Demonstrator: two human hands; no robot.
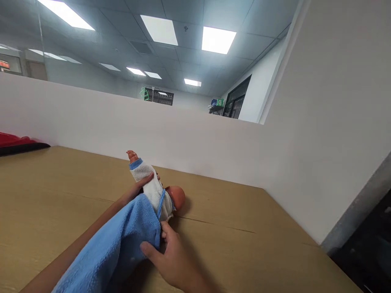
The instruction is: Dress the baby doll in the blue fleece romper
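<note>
A baby doll (177,197) in a white fleecy garment with blue trim lies tilted on the tan tabletop. Its head points right and one raised arm sticks up to the far left. My left hand (148,179) is closed around the doll's sleeved arm, its fingers partly hidden behind the sleeve. Pinched between the thumb and fingers of my right hand (171,254) is the edge of a blue fleece cloth (113,236). That cloth drapes from the doll's body down over my left forearm to the lower left. Whether it is joined to the garment I cannot tell.
The tan tabletop (232,211) has thin seams across it. Behind it runs a low white wall (189,138), with a taller white wall (320,101) at the right. A red and black item (18,141) lies at the far left edge.
</note>
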